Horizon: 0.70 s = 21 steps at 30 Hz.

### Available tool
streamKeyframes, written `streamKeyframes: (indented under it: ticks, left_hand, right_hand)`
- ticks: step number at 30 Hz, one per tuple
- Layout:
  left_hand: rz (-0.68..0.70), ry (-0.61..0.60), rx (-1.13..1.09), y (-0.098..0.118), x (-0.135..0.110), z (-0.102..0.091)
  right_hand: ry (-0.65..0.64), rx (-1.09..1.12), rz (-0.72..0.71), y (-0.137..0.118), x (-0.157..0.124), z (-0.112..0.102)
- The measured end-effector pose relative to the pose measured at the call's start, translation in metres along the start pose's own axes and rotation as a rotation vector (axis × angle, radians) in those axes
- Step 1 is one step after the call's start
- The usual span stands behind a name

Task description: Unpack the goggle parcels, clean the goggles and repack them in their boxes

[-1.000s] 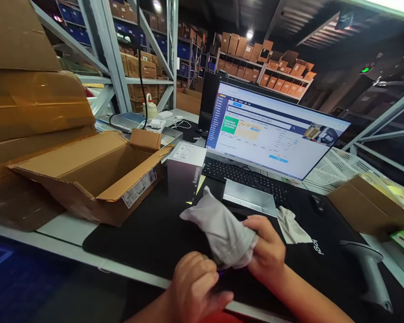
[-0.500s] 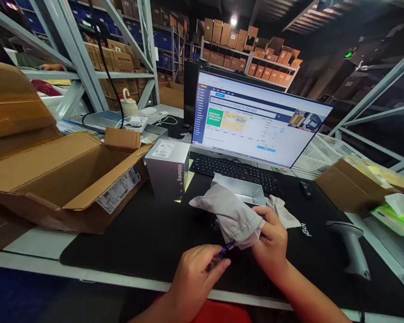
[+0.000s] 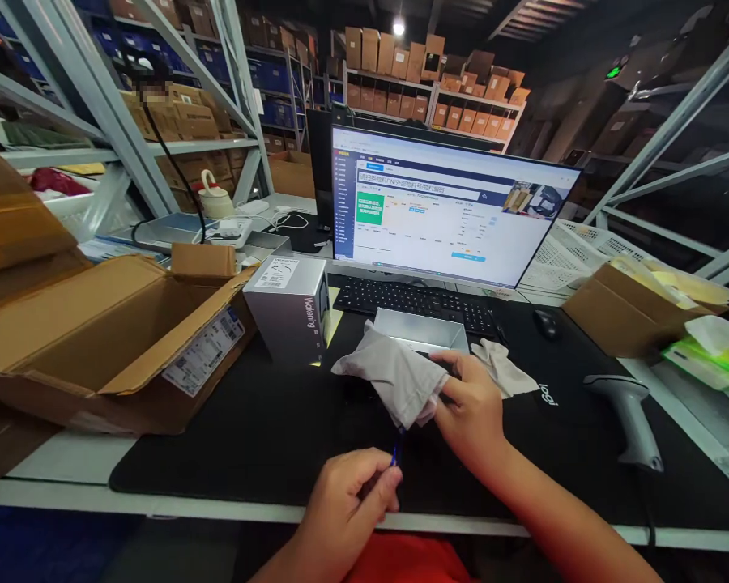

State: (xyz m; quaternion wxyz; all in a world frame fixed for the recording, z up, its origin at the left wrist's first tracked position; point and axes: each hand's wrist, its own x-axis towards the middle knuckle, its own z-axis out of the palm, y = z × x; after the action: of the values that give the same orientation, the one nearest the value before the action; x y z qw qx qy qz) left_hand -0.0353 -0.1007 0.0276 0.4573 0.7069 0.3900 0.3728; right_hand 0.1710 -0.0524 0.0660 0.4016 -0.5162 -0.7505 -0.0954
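My right hand (image 3: 469, 413) is closed on the mouth of a grey cloth pouch (image 3: 392, 376) that lies over the black desk mat (image 3: 249, 437). My left hand (image 3: 349, 498) is pinched on a thin blue cord (image 3: 395, 453) that runs up into the pouch's mouth. A grey product box (image 3: 287, 308) stands upright just left of the pouch. A second piece of grey cloth (image 3: 503, 368) lies to the right of my right hand, in front of the keyboard (image 3: 413, 301).
An open cardboard box (image 3: 115, 340) lies on its side at the left. A monitor (image 3: 443, 206) stands behind the keyboard, with a mouse (image 3: 545, 324) and a barcode scanner (image 3: 628, 417) to the right. Another carton (image 3: 620, 312) sits far right. Shelving with boxes fills the background.
My left hand has drawn back toward me, pulling the blue cord out of the pouch. My right hand and the pouch have shifted a little left and up in view.
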Motion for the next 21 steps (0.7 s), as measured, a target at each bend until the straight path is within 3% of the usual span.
streamKeyframes:
  ticks: [3,5,7,10,12,14,16,18,21]
  left_hand:
    - [-0.173,-0.279,-0.177,0.001,-0.008,-0.003]
    - [-0.289,-0.329,-0.312,-0.002,-0.013,-0.006]
    - [-0.387,-0.296,-0.432,-0.007,-0.017,-0.010]
    - [-0.507,-0.292,-0.574,-0.018,-0.021,-0.021]
    - [-0.571,-0.277,-0.643,-0.023,-0.024,-0.030]
    - [-0.618,-0.217,-0.695,-0.024,-0.025,-0.037]
    - [-0.645,-0.167,-0.748,-0.021,-0.025,-0.041]
    - [-0.671,-0.158,-0.816,-0.017,-0.024,-0.043]
    - [-0.689,-0.166,-0.884,-0.011,-0.019,-0.043]
  right_hand:
    - [-0.072,-0.220,-0.124,0.001,0.004,0.000]
    - [-0.153,-0.288,-0.175,0.002,0.009,-0.003]
    - [-0.278,-0.282,-0.186,0.004,0.017,-0.011]
    - [-0.561,-0.104,-0.241,0.011,0.033,-0.035]
    - [-0.745,0.129,-0.302,0.019,0.044,-0.055]
    - [-0.847,0.374,-0.311,0.029,0.053,-0.071]
    - [-0.876,0.548,-0.225,0.038,0.059,-0.079]
    - [-0.873,0.632,-0.054,0.047,0.061,-0.078]
    - [-0.784,0.661,0.144,0.063,0.062,-0.066]
